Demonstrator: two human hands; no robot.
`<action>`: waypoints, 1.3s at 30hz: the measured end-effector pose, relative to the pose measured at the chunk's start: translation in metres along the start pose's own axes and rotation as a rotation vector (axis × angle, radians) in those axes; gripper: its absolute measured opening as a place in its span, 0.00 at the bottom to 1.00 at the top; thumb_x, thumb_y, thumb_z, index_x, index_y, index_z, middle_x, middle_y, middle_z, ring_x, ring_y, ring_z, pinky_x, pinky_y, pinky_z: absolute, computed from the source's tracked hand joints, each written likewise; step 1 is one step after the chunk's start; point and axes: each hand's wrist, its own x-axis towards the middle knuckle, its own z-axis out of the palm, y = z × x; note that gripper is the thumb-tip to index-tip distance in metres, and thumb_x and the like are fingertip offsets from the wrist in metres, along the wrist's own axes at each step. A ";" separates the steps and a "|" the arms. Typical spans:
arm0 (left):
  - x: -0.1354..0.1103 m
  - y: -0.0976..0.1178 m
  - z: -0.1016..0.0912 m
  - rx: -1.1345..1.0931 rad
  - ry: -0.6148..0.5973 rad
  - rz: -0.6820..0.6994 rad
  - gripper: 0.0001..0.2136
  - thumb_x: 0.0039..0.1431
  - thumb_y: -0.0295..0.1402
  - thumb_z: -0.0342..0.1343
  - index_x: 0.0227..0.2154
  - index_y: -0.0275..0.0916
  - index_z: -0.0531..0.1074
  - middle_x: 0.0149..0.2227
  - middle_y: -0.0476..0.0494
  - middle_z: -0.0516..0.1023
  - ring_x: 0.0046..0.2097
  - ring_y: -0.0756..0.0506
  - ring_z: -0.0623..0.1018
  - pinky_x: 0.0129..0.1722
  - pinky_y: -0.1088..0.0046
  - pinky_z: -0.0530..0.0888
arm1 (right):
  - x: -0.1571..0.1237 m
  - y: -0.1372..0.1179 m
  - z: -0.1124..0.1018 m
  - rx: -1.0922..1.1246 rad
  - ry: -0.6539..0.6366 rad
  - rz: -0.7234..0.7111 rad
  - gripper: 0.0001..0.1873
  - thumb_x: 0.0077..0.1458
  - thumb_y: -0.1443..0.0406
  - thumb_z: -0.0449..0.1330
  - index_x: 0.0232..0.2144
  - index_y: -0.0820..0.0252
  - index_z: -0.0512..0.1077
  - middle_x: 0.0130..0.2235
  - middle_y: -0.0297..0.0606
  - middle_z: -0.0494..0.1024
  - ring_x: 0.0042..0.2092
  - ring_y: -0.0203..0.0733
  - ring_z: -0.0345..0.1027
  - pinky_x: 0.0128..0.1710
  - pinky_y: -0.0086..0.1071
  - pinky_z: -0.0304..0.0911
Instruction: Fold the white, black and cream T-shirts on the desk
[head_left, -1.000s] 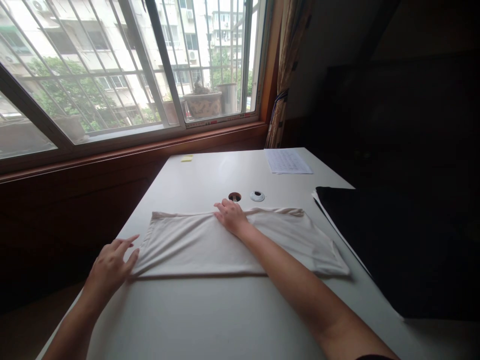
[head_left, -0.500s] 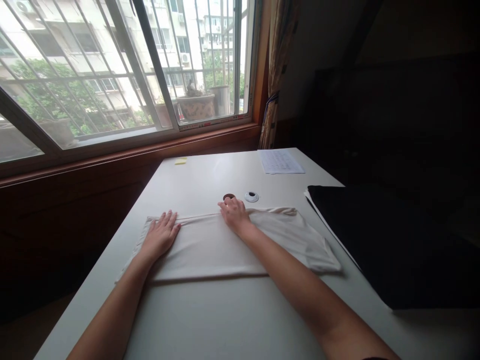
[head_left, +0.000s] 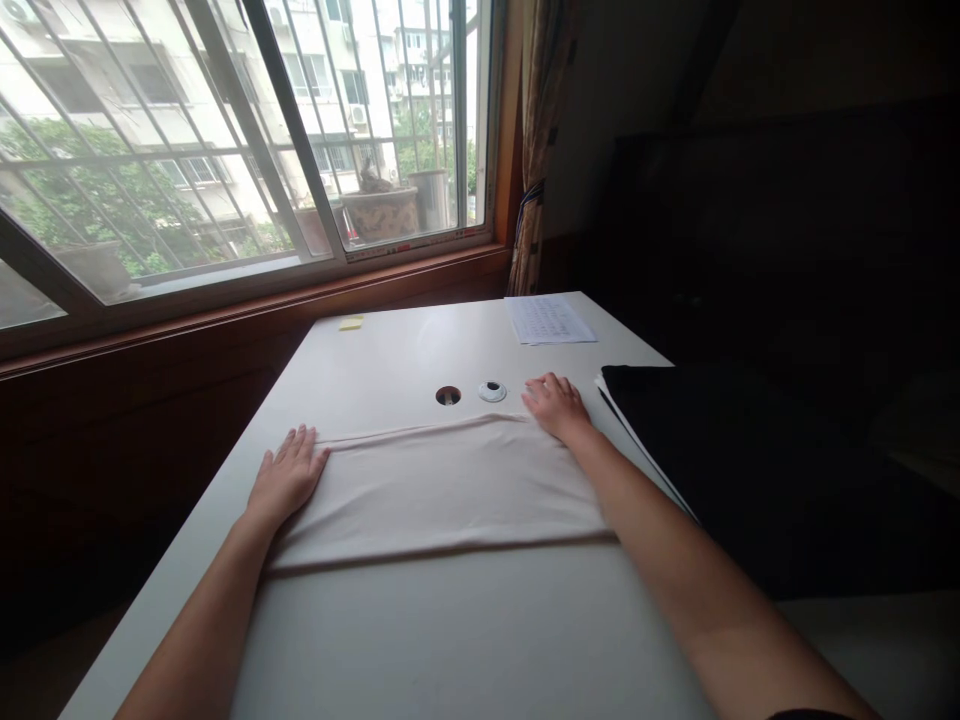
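Observation:
A folded off-white cloth [head_left: 442, 490], its kind of garment unclear, lies as a long strip across the white table [head_left: 420, 640]. My left hand [head_left: 287, 472] rests flat over its far left corner, fingers outstretched. At the far right corner, my right hand [head_left: 556, 405] presses down with fingers slightly bent and apart. The right forearm hides the cloth's right end. A few soft wrinkles run through the fabric near both hands.
Beyond the cloth are a round hole [head_left: 448, 396] in the tabletop and a white ring-shaped cap [head_left: 492, 392]. Printed paper [head_left: 551, 320] and yellow sticky notes [head_left: 350, 324] lie at the far edge. Dark fabric [head_left: 720, 460] covers the right side. A barred window [head_left: 225, 150] stands behind.
My right hand has slid right along the cloth's far edge to its right corner, uncovering the hole. The bunched right part now looks smoother. My left hand stays at the left corner.

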 end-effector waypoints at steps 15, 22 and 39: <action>0.002 -0.005 0.004 0.009 0.014 0.005 0.35 0.70 0.52 0.26 0.72 0.36 0.47 0.75 0.40 0.43 0.75 0.38 0.45 0.69 0.46 0.52 | -0.022 -0.012 -0.046 0.092 0.139 -0.100 0.22 0.68 0.65 0.47 0.58 0.67 0.71 0.59 0.54 0.71 0.60 0.54 0.61 0.64 0.45 0.52; 0.005 -0.011 0.006 -0.006 0.021 0.028 0.36 0.70 0.53 0.28 0.73 0.34 0.46 0.75 0.38 0.44 0.75 0.37 0.46 0.68 0.45 0.54 | -0.111 -0.072 -0.048 0.277 -0.121 -0.501 0.31 0.71 0.53 0.48 0.69 0.62 0.58 0.71 0.47 0.57 0.72 0.50 0.47 0.71 0.50 0.46; 0.012 -0.020 0.013 -0.002 0.059 0.052 0.36 0.70 0.51 0.31 0.71 0.30 0.51 0.73 0.32 0.49 0.74 0.35 0.48 0.66 0.47 0.57 | -0.143 0.030 -0.037 0.163 -0.189 -0.200 0.35 0.70 0.47 0.43 0.71 0.55 0.55 0.73 0.40 0.52 0.73 0.48 0.44 0.72 0.48 0.44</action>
